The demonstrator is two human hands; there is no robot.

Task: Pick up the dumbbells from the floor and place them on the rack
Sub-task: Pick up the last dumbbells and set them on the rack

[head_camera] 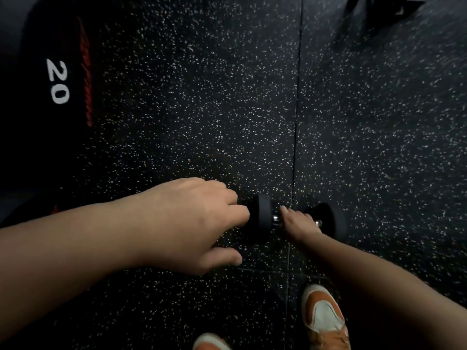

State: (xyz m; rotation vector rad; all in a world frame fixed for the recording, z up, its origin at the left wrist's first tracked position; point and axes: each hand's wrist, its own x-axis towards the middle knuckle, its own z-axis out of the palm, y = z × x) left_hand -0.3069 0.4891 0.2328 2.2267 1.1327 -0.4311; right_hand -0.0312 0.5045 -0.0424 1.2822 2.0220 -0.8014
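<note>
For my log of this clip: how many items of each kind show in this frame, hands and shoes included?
Small black dumbbell with chrome handle, on the speckled black rubber floor: 1
Large black weight marked 20 with a red stripe: 1
Bare hands: 2, left hand and right hand, its grip on the handle
Orange and white shoes: 2
Total: 6

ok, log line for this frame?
phase: grasp | right hand: closed on dumbbell handle | left hand: open, at its left end | dumbbell: on floor
</note>
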